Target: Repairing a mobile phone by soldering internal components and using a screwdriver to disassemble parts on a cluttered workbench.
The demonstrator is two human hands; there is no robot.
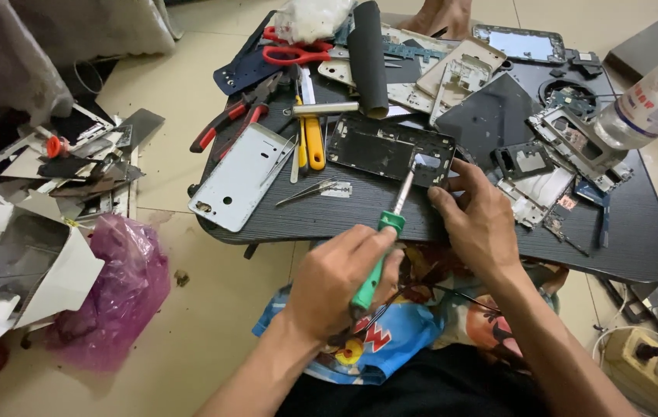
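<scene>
RISK: left hand (336,282) is clamped on the green-handled screwdriver (381,249); its tip could slip and gouge | right hand (477,220) is pressed on the near right corner of the black phone frame (387,150), fingers spread; light pinning could let it skid | FRAME: stripped, dark, flat mid-table (637,232) | FAR: red scissors (294,52).

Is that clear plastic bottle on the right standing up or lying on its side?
Tipped. The plastic bottle lies slanted, its cap end resting on the phone frame parts on the black table.
</scene>
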